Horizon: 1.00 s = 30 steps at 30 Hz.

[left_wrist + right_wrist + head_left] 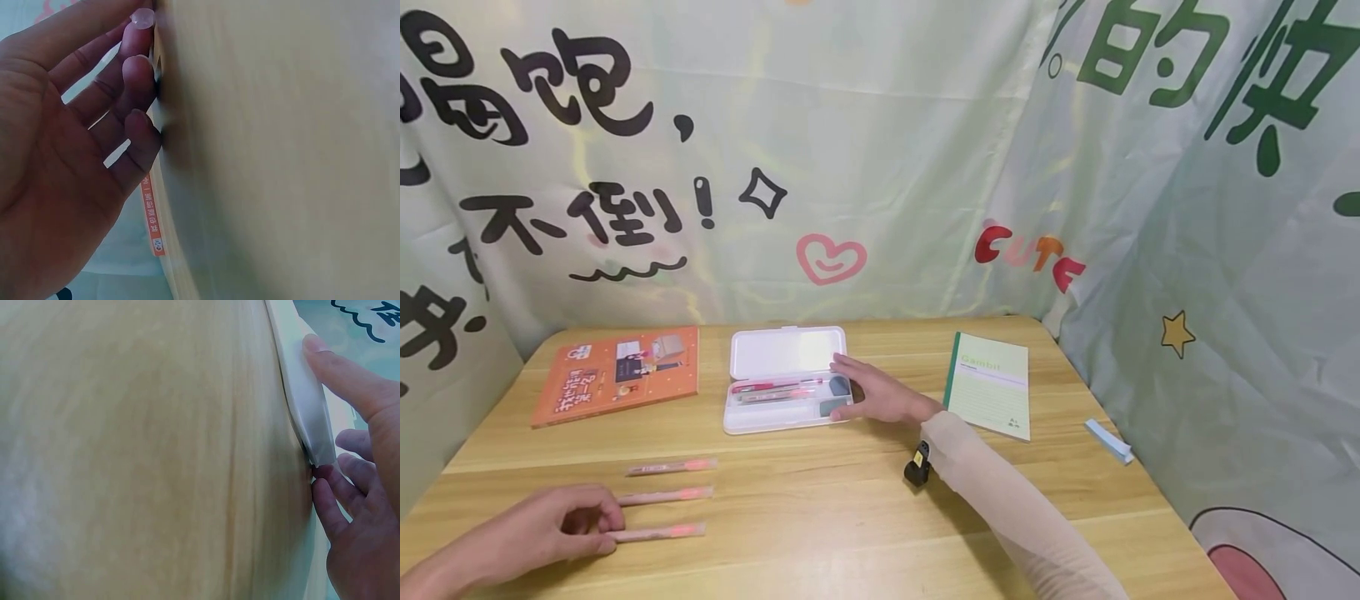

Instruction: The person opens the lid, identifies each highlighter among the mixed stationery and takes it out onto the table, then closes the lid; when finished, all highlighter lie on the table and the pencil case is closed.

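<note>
In the head view my left hand (553, 529) pinches the left end of the nearest pen (658, 532) between thumb and fingers. Two more slim pens with pink ends, a middle pen (666, 496) and a far pen (672, 467), lie roughly parallel beyond it. A translucent round end (143, 19) shows at the fingertips in the left wrist view. My right hand (883, 392) grips the right end of an open white pencil case (775, 421), thumb at its front corner. Inside lie a red pen (775, 386), another pen and dark grey pieces.
An orange book (595, 400) lies at the back left of the wooden table (820, 517). A pale green notebook (992, 392) sits right of the case, and a small light blue strip (1108, 442) near the right edge. Printed cloth (910, 167) hangs behind.
</note>
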Each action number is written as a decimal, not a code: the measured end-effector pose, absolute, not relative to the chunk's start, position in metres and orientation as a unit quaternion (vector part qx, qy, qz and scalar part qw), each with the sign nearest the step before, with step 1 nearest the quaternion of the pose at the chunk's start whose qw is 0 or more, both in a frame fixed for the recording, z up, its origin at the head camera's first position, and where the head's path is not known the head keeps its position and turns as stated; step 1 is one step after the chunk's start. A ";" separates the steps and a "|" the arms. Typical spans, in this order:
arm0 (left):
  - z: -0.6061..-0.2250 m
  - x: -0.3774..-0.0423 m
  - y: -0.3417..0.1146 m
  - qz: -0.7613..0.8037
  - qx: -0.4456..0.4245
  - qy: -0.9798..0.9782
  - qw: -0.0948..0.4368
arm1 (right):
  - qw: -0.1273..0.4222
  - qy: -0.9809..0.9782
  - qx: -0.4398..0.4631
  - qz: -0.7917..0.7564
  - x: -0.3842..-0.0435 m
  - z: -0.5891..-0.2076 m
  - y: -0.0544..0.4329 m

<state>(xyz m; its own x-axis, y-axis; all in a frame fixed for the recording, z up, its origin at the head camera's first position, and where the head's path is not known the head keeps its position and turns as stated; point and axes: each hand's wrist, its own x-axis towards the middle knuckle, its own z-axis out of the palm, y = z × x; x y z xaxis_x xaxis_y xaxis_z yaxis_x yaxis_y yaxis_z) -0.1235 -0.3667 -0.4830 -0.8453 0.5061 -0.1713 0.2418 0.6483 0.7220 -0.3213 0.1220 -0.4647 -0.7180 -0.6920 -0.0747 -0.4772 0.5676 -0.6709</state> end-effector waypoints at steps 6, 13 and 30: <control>-0.485 -0.123 -0.369 0.364 0.202 0.893 0.174 | 0.171 0.871 -0.329 -0.322 -0.320 -0.465 0.122; -0.469 -0.134 -0.370 0.361 0.173 0.908 0.125 | 0.171 0.870 -0.331 -0.323 -0.320 -0.466 0.124; -0.419 -0.244 -0.288 0.276 0.262 0.922 0.062 | 0.167 0.874 -0.337 -0.308 -0.322 -0.464 0.122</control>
